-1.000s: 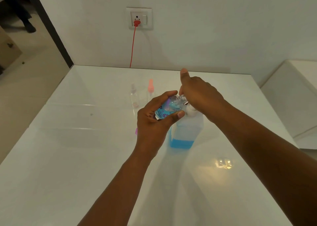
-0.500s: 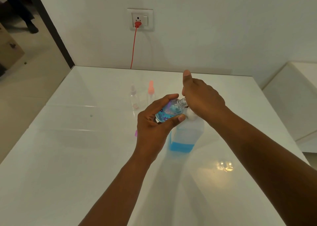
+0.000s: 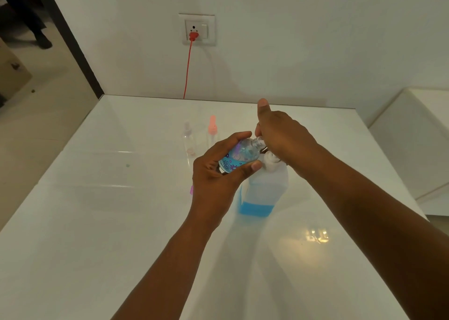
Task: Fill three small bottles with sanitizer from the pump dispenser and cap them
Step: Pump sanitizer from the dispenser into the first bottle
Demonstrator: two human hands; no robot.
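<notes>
My left hand (image 3: 215,176) grips a small clear bottle (image 3: 237,155) with a blue flowered label, tilted with its open mouth toward the pump spout. My right hand (image 3: 281,135) lies over the pump head of the white dispenser (image 3: 264,186), fingers curled down over it and thumb pointing up. The pump head itself is hidden; only its white collar shows. Blue sanitizer fills the bottom of the dispenser. Two more small clear bottles stand behind on the table: one with a clear top (image 3: 188,139), one with a pink top (image 3: 212,130).
A small purple cap (image 3: 191,190) lies on the glossy white table (image 3: 97,222), left of my left wrist. A red plug (image 3: 194,35) and cable hang on the wall behind. A white cabinet (image 3: 413,137) stands to the right; a person's legs (image 3: 29,16) are far left.
Both hands keep the same hold on the bottle and the pump. Only the view has shifted slightly.
</notes>
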